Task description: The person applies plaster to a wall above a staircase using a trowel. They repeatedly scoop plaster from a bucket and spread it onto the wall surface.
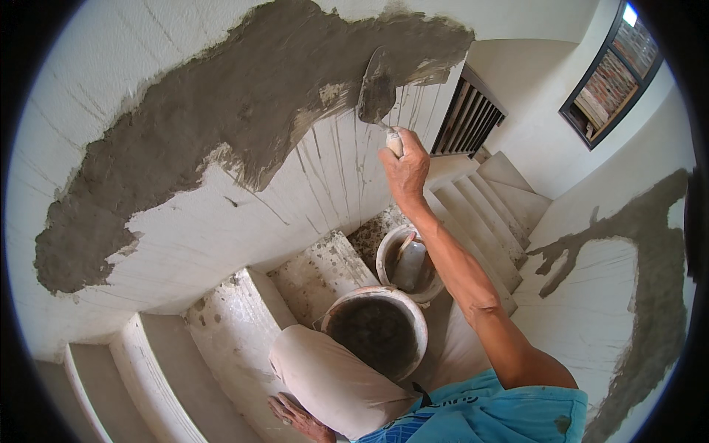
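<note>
My right hand is closed around the pale handle of a trowel. The trowel's pointed metal blade lies against the lower edge of a wide grey patch of wet mortar on the white wall. My left hand lies low beside my knee, fingers stretched flat on a stair step, holding nothing. In front of my knee a bucket contains dark grey mortar. Just beyond it stands a second bucket, with a flat-bladed hand tool inside.
Concrete steps spread to the left, and another flight lies beyond my right arm. Splashes mark the step by the buckets. A dark slatted railing and a framed window are farther off. More grey mortar covers the right wall.
</note>
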Tool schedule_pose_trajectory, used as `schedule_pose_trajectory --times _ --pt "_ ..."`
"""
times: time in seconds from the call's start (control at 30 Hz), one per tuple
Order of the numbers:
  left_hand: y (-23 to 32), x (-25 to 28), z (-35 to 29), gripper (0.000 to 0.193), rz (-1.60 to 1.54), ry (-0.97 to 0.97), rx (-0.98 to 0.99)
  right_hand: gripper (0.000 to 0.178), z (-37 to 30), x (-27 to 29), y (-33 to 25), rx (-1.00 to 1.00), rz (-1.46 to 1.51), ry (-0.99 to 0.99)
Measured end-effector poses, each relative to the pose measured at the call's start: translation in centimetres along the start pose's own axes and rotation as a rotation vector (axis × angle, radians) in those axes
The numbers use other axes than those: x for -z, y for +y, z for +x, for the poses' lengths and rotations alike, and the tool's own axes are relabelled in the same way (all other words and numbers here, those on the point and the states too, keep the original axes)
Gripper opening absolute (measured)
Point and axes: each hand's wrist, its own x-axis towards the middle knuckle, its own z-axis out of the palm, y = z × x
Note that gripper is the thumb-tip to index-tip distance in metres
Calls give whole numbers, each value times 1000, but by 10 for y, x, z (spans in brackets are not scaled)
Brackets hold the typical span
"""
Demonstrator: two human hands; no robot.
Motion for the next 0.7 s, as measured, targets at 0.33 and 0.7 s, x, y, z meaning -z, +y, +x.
schedule_pose_trajectory --times 0.33,0.7 --pt "16 39 7 77 16 -282 198 37 -80 54 -19 132 122 -775" --pt "17 13 10 82 -259 -174 335 33 -65 183 -25 -792 85 -1645"
